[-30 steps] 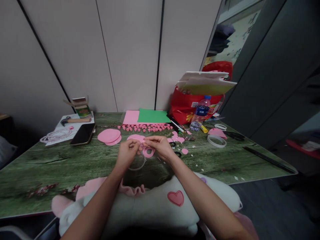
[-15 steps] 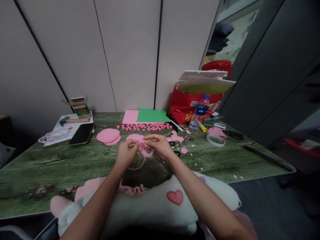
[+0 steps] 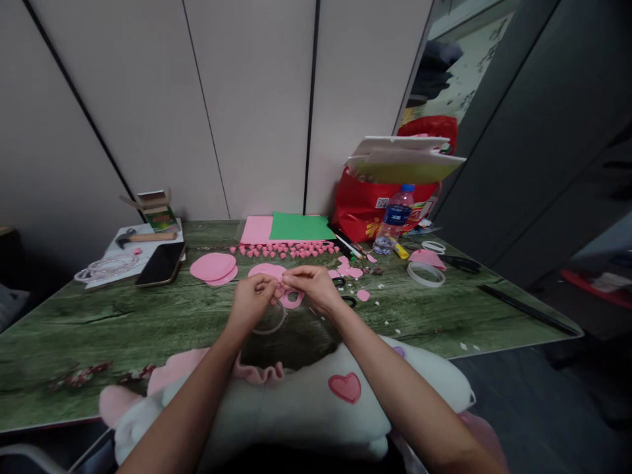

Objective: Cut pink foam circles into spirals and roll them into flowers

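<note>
My left hand [image 3: 253, 297] and my right hand [image 3: 316, 286] meet over the table, fingertips pinched close together. Between them is something small and pink, too small to make out. Just beyond the fingers lies a pink paper disc [image 3: 266, 270], and below them a pink ring [image 3: 292, 299]. A thin pale hoop [image 3: 271, 329] is under my left hand. Dark scissor handles [image 3: 348, 301] show beside my right hand, their blades hidden. Pink discs [image 3: 213, 266] overlap to the left. Several small pink pieces [image 3: 296, 251] lie in rows behind.
Pink and green sheets [image 3: 301, 227] lie at the back. A bottle [image 3: 395, 220] stands before a red bag [image 3: 358, 204]. Tape [image 3: 425, 275] and black scissors [image 3: 461, 264] are right; a phone [image 3: 160, 264], hammer [image 3: 153, 236] and beads [image 3: 108, 268] left. A plush [image 3: 296, 408] covers my lap.
Both hands keep nearly the same pinched pose, with only slight finger movement. The view has shifted a little.
</note>
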{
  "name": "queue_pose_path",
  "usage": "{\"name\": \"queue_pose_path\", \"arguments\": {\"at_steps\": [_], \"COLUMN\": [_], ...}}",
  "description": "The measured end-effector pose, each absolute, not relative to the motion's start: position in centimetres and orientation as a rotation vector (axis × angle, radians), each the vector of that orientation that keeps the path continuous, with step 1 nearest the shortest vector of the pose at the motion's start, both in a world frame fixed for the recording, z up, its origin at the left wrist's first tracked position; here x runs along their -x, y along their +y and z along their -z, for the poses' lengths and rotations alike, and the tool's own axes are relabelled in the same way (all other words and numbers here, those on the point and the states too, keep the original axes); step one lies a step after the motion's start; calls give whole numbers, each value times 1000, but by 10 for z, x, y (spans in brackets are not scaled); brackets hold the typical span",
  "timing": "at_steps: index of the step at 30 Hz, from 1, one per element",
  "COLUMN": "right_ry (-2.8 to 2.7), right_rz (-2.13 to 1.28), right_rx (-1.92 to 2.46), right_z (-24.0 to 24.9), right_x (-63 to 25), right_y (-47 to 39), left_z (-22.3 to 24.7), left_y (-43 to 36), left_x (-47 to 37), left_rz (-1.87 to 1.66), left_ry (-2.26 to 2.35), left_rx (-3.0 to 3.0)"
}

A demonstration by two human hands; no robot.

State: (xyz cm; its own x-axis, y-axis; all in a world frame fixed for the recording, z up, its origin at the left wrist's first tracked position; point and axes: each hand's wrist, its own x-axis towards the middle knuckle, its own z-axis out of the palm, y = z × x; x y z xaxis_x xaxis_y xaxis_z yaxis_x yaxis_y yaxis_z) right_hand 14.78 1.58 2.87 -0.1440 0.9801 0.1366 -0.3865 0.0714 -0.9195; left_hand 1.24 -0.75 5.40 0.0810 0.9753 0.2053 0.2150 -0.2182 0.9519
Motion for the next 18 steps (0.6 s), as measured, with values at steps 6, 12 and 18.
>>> {"name": "queue_pose_path", "arguments": {"at_steps": [6,12,18], "right_ry": [-1058,-1097,-1087], "right_rz": [-1492,-1504,-1484], "right_rx": [743,710,732], "right_z": [-28,-29,-29], "right_x": [-149,-150,-150], "right_y": [16,15,15], "left_z": [-51,-51,-51], "left_y": [-5,-4,-4], "left_x": [-11,-10,-10], "left_rz": [-1233,-1227,-1233], "left_ry": [1247,1241,1233], "left_rx": [-1524,-1530,-1558]}}
